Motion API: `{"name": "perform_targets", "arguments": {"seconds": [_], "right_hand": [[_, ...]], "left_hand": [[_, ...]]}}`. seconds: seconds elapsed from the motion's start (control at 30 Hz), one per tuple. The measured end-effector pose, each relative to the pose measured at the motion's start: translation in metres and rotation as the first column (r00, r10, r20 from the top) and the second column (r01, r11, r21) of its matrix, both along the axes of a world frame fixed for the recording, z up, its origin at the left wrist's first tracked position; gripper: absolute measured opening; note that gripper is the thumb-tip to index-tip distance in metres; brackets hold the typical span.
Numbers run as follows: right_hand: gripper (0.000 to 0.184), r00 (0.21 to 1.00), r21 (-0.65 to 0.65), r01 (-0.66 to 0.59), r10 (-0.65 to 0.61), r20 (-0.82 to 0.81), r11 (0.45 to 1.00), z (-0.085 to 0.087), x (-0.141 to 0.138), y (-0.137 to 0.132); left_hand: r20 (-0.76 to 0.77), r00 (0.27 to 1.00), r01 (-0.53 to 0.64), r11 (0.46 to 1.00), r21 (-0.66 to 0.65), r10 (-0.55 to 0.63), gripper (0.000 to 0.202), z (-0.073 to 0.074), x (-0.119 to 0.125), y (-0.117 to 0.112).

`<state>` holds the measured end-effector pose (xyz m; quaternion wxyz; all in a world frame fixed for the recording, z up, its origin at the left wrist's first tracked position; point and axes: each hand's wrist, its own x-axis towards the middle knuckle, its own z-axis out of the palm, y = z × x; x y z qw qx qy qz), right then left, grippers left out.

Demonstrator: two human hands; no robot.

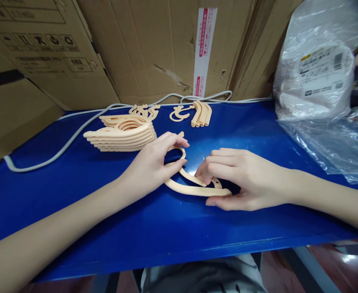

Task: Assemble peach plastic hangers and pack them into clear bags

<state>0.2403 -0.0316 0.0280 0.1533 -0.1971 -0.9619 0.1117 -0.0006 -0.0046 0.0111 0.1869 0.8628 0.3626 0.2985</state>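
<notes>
A peach plastic hanger (pixel 194 189) lies on the blue table top (pixel 166 232) between my two hands. My left hand (pixel 154 165) pinches its hook end with thumb and fingers closed round it. My right hand (pixel 246 179) grips the hanger's curved arm, fingers curled over it and thumb under it. Behind my left hand stands a neat stack of the same peach hangers (pixel 122 136).
A small group of loose peach hanger parts (pixel 197 114) lies at the table's back edge. A grey cable (pixel 75 134) runs along the back and left. Cardboard boxes (pixel 154 44) form a wall behind. Clear plastic bags (pixel 319 81) sit at the right.
</notes>
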Motion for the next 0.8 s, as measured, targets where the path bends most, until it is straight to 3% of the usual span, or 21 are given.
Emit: {"name": "perform_targets", "arguments": {"seconds": [0.17,0.33,0.6,0.8], "right_hand": [[0.013,0.999,-0.049,-0.038,0.039,0.007,0.998,-0.0003,-0.002,-0.0013],[0.009,0.998,-0.017,-0.07,0.07,0.002,0.997,-0.0027,-0.0045,-0.003],[0.007,0.999,-0.068,-0.052,0.052,-0.004,0.996,-0.0023,-0.0034,-0.001],[0.015,0.999,0.133,0.024,-0.021,-0.026,0.991,-0.0037,-0.0033,0.0051]], "left_hand": [[-0.005,1.0,0.02,1.0,0.012,-0.02,0.02,-0.0008,0.0007,-0.0005],[-0.006,1.0,0.026,1.0,0.002,-0.026,0.021,-0.0012,0.0,-0.0008],[-0.026,0.999,0.022,0.999,0.029,-0.022,0.018,-0.0013,-0.0004,-0.0009],[-0.021,1.0,0.01,1.0,0.001,-0.01,0.021,-0.0015,0.0008,-0.0009]]}}
